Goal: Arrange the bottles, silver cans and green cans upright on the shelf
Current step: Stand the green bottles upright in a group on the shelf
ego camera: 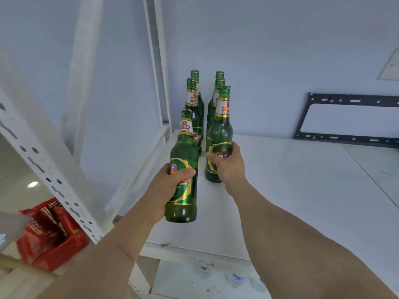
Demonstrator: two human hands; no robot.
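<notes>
The left hand [166, 190] grips a green bottle [183, 169] near the shelf's [302, 180] front edge; the right hand [228, 165] grips another bottle [219, 134], both upright before four more.

A white shelf [291, 190] is carrying six upright green bottles in two rows. The nearest left bottle [183, 169] and nearest right bottle [220, 134] are standing within curled fingers; four bottles [195, 117] are standing beyond the fingertips.

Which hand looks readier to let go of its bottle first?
Probably the right hand: its bottle seems to stand on the shelf in line, while the left hand appears to hold its bottle slightly tilted.
</notes>
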